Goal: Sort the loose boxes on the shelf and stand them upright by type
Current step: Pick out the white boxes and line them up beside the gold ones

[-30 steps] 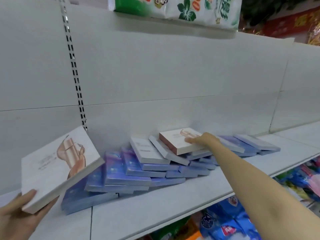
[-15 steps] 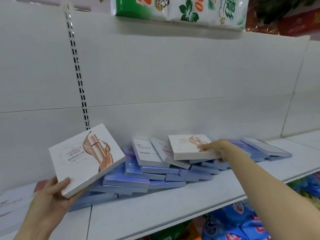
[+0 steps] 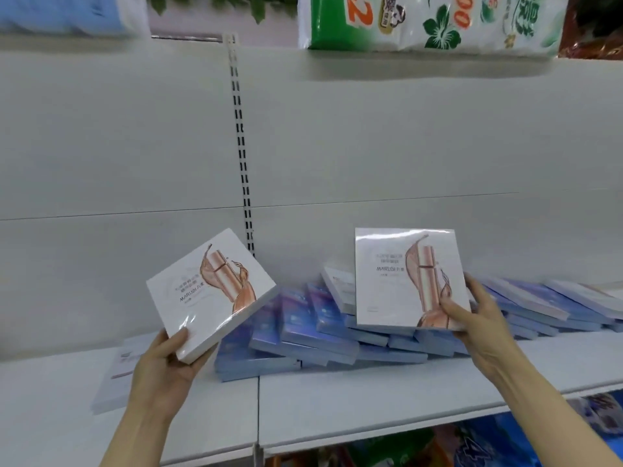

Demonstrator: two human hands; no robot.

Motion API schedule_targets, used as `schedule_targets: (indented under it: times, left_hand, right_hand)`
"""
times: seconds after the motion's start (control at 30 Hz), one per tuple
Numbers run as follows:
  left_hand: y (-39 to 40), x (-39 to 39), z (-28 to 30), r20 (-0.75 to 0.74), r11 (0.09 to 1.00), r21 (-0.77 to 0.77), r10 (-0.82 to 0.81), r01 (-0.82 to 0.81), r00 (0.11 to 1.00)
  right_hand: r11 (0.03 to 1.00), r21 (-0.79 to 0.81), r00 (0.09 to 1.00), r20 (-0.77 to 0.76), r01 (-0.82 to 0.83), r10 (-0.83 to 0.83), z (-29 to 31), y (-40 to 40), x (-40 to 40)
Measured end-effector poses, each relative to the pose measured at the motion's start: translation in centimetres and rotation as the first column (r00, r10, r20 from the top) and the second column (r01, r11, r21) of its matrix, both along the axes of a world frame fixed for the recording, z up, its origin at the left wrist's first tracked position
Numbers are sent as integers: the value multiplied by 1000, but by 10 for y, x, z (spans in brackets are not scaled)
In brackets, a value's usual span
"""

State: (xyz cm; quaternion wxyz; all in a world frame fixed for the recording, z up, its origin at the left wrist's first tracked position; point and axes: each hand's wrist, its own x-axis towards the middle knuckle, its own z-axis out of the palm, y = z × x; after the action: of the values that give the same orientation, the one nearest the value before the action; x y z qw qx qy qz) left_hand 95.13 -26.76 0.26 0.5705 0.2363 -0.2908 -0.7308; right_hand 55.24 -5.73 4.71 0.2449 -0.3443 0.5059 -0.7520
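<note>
- Your right hand (image 3: 472,318) has lifted the second white box (image 3: 409,278) off the heap; half a second ago it lay flat on top. It now stands nearly upright at centre right of the frame, thumb pinching its lower right corner, fingers behind.
- Your left hand (image 3: 168,357) still grips the first white box (image 3: 209,293) by its lower corner, tilted, at centre left.
- You now hold a matching pair, so the white type looks ready to be stood together.
- The blue boxes (image 3: 303,328) remain flat and overlapping across the shelf (image 3: 337,409), unsorted.
- Hidden: your right fingers behind the box, and whatever lies under the heap.
- A pale flat box (image 3: 114,382) at lower left is blurred; its type is unclear.
</note>
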Motion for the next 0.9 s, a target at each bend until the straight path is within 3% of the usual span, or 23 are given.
schedule_targets:
  times: [0.23,0.57,0.9]
  left_hand:
    - [-4,99,14,123,993,-56,115,-109,986]
    - [-30,256,5,329,968,-125,249,-220,911]
    - [-94,308,-21,487,954,-123,298,-274,821]
  right_hand:
    - [993,-50,993,-60,-103,100,-7,-48,118]
    - [955,-81,958,6,-286,288,-28,-111,300]
    - [934,-25,934,1,-357,357,-33,-170,379]
